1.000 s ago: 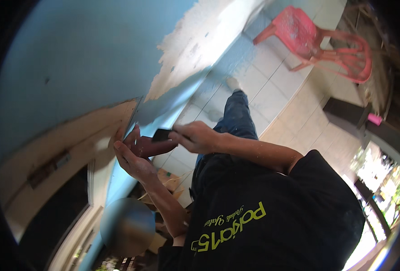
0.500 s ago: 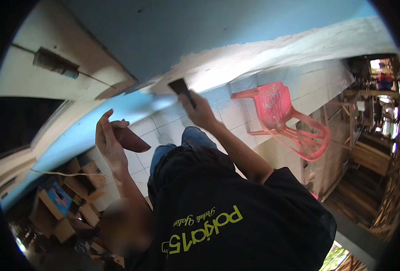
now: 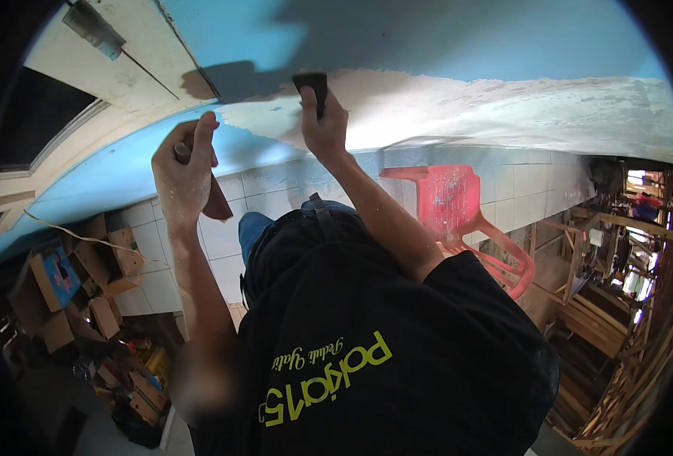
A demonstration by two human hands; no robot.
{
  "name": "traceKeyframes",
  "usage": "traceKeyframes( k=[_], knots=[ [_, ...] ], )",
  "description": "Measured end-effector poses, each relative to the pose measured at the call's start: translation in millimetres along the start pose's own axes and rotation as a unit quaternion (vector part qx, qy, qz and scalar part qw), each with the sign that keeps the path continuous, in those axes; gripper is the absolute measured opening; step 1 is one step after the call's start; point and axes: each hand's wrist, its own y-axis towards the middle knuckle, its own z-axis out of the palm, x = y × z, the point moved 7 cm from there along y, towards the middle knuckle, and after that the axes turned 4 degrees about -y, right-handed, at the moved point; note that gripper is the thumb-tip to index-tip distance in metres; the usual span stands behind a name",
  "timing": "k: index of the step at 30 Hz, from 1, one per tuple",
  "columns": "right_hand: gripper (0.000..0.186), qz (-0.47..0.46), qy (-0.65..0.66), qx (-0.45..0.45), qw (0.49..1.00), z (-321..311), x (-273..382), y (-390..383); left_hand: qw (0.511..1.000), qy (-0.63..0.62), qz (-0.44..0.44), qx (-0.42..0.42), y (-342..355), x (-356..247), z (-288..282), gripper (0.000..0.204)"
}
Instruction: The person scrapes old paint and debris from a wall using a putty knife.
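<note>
My right hand is closed on a dark flat scraper, thumb laid along it. The scraper is raised against the wall, by the upper edge of a whitish patch bordered by blue paint; firm contact cannot be told. My left hand is held up in front of the wall at the left, fingers closed around a dark red flat piece. A rounded end of something shows between its fingers; the palm hides the middle. Whitish dust marks both hands and forearms.
A red plastic chair stands right of me on pale tiles. Open cardboard boxes and clutter lie at the left, near a hanging cord. A grey cylinder is upper left. Stacked timber fills the right.
My right hand has moved up and away from me with the scraper, to the patch's upper edge. My left hand has risen and turned, its fingers now more closed. The view has shifted.
</note>
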Motion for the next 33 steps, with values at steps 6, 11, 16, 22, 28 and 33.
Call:
traceKeyframes(
  k=[6,11,16,22,28,33],
  knots=[
    [0.029,-0.05,0.003,-0.07,0.996,7,-14,-10,0.999,0.016,-0.003,-0.03,4,-17,6,0.042],
    [0.03,0.011,-0.006,-0.03,0.999,7,-18,-13,0.999,0.028,-0.009,-0.042,4,-17,4,0.043],
    [0.029,-0.049,0.034,-0.084,0.995,7,-22,-8,0.998,0.024,-0.011,-0.051,4,-15,8,0.04],
    [0.024,0.0,0.025,-0.037,0.999,7,-26,-9,0.997,0.043,-0.016,-0.058,6,-17,12,0.041],
    [0.027,-0.071,0.037,-0.101,0.992,6,-27,-8,0.999,0.029,-0.016,-0.033,10,-8,23,0.041],
    [0.03,-0.032,0.035,-0.049,0.998,4,3,5,0.997,0.056,-0.057,-0.013,6,1,27,0.041]
  ],
)
